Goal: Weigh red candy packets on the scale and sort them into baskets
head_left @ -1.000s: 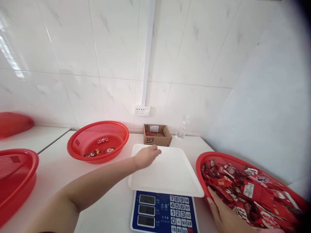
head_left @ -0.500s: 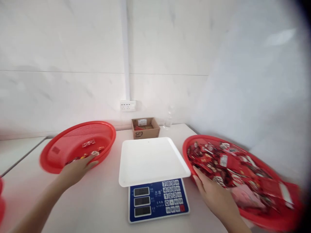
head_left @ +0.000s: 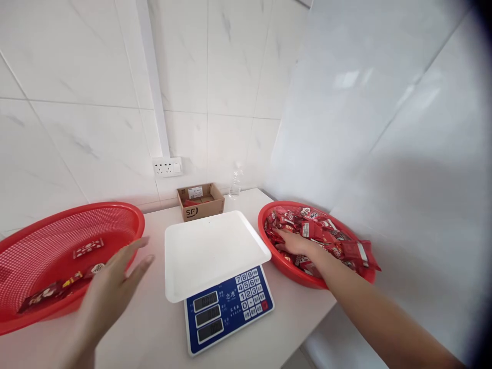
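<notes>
At three o'clock from our scale (head_left: pixel 219 271), our right hand (head_left: pixel 291 242) rests in a basket (head_left: pixel 290 269) of packets (head_left: pixel 311 229), pinching or not we cannot tell; our left hand (head_left: pixel 113 284) spreads at nine. A forearm (head_left: pixel 357 302) nudge could spill the overhanging packet (head_left: pixel 359 252).

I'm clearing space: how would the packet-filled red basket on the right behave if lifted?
The basket probably feels hefty, being heaped with packets. Its mesh wall may flex slightly. The packet overhanging its rim could slip off if tilted.
</notes>
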### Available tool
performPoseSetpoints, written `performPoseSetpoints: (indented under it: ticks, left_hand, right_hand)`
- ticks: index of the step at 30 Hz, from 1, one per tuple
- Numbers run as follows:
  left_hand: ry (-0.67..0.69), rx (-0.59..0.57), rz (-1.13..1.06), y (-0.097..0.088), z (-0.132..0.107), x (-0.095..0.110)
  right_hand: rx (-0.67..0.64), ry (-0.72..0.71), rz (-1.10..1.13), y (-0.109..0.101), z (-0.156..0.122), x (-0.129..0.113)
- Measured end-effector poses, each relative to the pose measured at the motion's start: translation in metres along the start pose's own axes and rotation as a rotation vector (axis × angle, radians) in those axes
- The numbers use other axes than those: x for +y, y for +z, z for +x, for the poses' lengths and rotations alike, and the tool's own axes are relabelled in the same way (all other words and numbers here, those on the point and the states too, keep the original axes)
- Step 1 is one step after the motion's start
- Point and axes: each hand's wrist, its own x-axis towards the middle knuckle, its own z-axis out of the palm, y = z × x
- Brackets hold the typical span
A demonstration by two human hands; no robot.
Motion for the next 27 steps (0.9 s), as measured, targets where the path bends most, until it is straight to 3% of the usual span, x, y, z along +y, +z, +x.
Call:
performPoseSetpoints:
  ticks: [4, 7, 10, 13, 16, 19, 21, 23, 27]
  left_hand:
    - [0.030, -0.181, -0.088, 0.021, 0.004, 0.034]
    - [0.040, -0.263, -0.121, 0.028, 0.002, 0.034]
    - [0.008, -0.271, -0.129, 0.028, 0.000, 0.025]
    - [-0.030, -0.271, -0.117, 0.023, -0.001, 0.019]
    - [-0.032, -0.266, -0.113, 0.020, -0.002, 0.015]
    - [-0.026, -0.249, -0.099, 0.021, -0.003, 0.013]
    - [-0.017, -0.244, -0.091, 0.021, -0.003, 0.012]
    - [-0.014, -0.253, -0.086, 0.022, -0.003, 0.011]
    - [-0.018, -0.254, -0.087, 0.021, -0.002, 0.009]
  right_hand:
    - [0.107, 0.060, 0.025, 0.003, 0.011, 0.008]
    - [0.189, 0.079, 0.078, -0.002, 0.007, 0.016]
    - [0.258, 0.080, 0.140, -0.012, 0.003, 0.018]
    - [0.341, 0.057, 0.216, -0.023, 0.002, 0.003]
    - [0.372, -0.044, 0.306, -0.029, 0.001, -0.032]
    - [0.276, -0.180, 0.418, -0.026, -0.004, -0.080]
    - [0.054, -0.286, 0.597, -0.018, -0.009, -0.110]
    - [-0.088, -0.370, 0.642, -0.009, -0.013, -0.133]
    - [-0.115, -0.468, 0.638, 0.007, -0.012, -0.149]
